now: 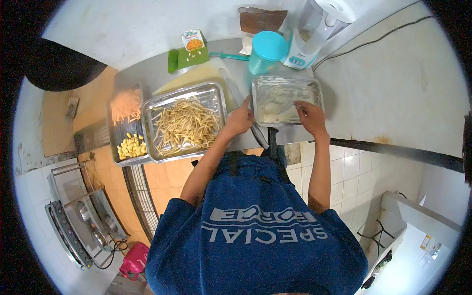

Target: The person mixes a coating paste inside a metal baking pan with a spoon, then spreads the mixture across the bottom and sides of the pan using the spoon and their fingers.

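My left hand (240,120) is at the left rim of a shallow metal tray (287,121). Its index finger points forward along the edge, and the other fingers curl against the rim. Pale, whitish batter (278,101) coats the bottom of this tray. Over the tray's right part, my right hand (311,118) is closed in a pinch; a thin, shiny piece shows at its fingertips, too small to name. A large knife (232,84) lies between the trays, partly behind my left hand. Left of it, a second metal tray (220,93) holds a heap of thin, pale yellow sticks (187,123).
A narrower tray (114,142) at the far left holds orange shreds (126,105) and yellow chunks (132,146). Behind are a cutting board (189,73), a seasoning packet (193,40), a turquoise lidded container (268,51), a bag of brown powder (262,20) and a blender (314,37) with its cord.
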`<action>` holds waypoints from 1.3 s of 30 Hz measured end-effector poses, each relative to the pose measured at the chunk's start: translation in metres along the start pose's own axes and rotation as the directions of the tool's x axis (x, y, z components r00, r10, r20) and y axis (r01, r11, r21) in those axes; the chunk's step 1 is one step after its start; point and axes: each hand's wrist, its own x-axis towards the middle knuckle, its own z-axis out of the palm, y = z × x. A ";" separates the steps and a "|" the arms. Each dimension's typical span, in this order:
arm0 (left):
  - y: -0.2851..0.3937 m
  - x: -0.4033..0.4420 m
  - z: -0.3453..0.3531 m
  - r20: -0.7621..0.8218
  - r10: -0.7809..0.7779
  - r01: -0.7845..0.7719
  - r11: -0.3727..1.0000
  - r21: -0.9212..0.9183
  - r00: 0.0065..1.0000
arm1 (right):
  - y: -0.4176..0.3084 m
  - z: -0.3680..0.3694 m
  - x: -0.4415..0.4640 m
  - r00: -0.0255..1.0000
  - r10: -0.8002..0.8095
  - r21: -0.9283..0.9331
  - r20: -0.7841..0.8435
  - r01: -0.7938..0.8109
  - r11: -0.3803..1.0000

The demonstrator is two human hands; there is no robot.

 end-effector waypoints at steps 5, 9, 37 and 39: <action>-0.001 0.000 0.006 -0.057 0.023 -0.019 0.998 0.061 0.998 | 0.033 0.042 -0.008 0.986 0.150 -0.176 0.066 -0.137 0.975; -0.003 0.003 0.011 -0.048 -0.007 0.012 0.994 0.112 0.999 | 0.005 0.048 -0.010 0.977 0.136 -0.267 0.166 -0.088 0.960; -0.006 -0.003 0.010 -0.096 0.052 -0.052 0.999 0.009 0.994 | 0.041 0.026 0.029 0.885 -0.051 0.327 0.464 -0.117 0.938; -0.008 -0.003 0.011 -0.104 0.062 -0.060 0.998 0.023 0.993 | 0.032 0.016 0.026 0.900 -0.026 0.328 0.436 -0.132 0.935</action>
